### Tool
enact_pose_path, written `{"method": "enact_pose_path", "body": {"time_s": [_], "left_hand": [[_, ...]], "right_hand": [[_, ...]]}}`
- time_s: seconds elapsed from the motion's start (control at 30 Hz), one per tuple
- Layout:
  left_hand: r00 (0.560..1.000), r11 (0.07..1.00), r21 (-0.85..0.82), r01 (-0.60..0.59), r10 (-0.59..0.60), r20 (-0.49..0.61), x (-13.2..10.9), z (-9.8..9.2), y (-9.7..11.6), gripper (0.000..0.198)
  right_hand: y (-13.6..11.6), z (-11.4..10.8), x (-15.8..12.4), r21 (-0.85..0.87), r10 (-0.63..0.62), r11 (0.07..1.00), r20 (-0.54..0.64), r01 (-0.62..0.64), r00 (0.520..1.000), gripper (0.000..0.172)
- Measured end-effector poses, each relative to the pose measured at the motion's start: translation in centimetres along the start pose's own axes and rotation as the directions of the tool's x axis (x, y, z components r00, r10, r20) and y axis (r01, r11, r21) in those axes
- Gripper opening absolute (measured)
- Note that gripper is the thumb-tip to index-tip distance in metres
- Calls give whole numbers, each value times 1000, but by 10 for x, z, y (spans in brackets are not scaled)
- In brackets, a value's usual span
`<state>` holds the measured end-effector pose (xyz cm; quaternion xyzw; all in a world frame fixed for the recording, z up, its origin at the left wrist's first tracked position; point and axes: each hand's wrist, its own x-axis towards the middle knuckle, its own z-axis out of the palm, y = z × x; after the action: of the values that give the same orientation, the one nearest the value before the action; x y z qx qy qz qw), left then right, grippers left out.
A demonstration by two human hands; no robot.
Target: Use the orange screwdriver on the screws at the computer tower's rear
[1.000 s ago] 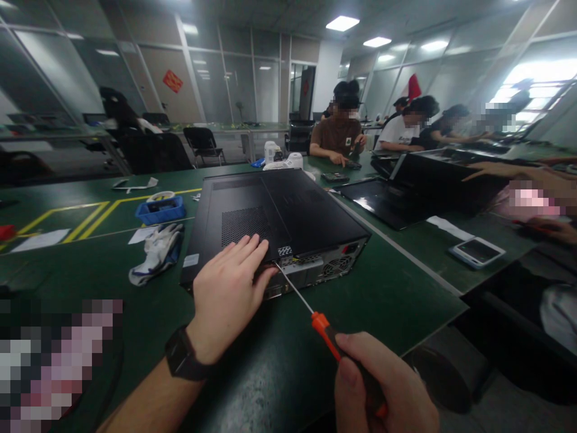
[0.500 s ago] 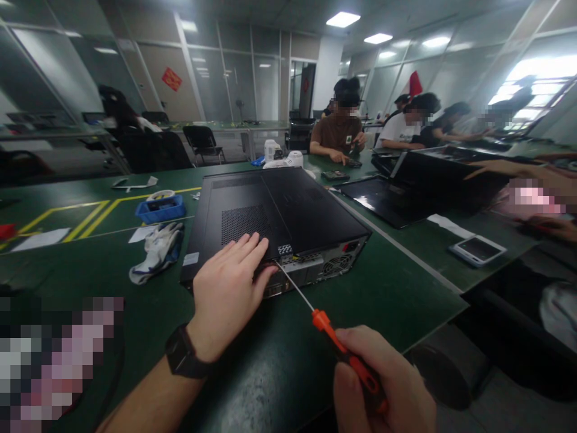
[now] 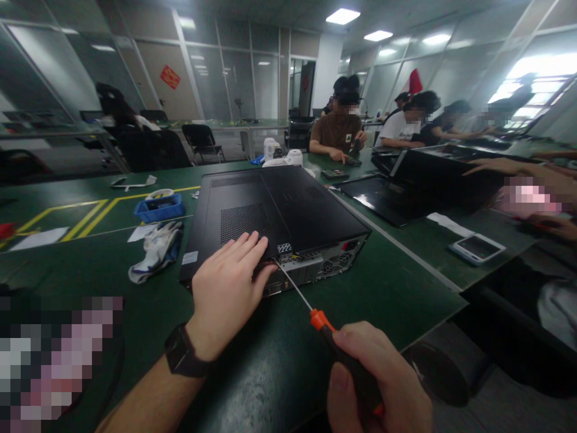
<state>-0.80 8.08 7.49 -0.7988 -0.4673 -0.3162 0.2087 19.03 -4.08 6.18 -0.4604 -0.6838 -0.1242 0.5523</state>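
A black desktop computer case [image 3: 311,207] lies flat on the green table, its metal rear panel towards me. My left hand [image 3: 228,282], with a dark watch at the wrist, rests on the case's near edge. Its fingers lie together along the perforated top, and the thumb points to the rear edge. My right hand [image 3: 378,379] is closed around the handle of an orange and black screwdriver [image 3: 318,319]. The shaft slants up to the rear panel beside my left thumb. Whether the tip sits in a screw cannot be made out.
Left of the case lie white and blue work gloves [image 3: 155,252] and a blue plastic bin [image 3: 160,207]. A phone-like device [image 3: 478,248] lies on the right. Beyond it is another opened black case [image 3: 442,171], with a person's arm over it. Other people sit farther back.
The screwdriver handle has turned about its axis in my right hand; its orange stripe has rolled out of sight. My left hand and the computer case have stayed in place.
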Motion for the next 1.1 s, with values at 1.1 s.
{"method": "enact_pose_path", "body": {"time_s": [1.1], "left_hand": [[999,1000,0,11,-11,31,0,-2,-1,38]], "right_hand": [[7,-1,1,-66,-47,997,-20,46,999,14]]}}
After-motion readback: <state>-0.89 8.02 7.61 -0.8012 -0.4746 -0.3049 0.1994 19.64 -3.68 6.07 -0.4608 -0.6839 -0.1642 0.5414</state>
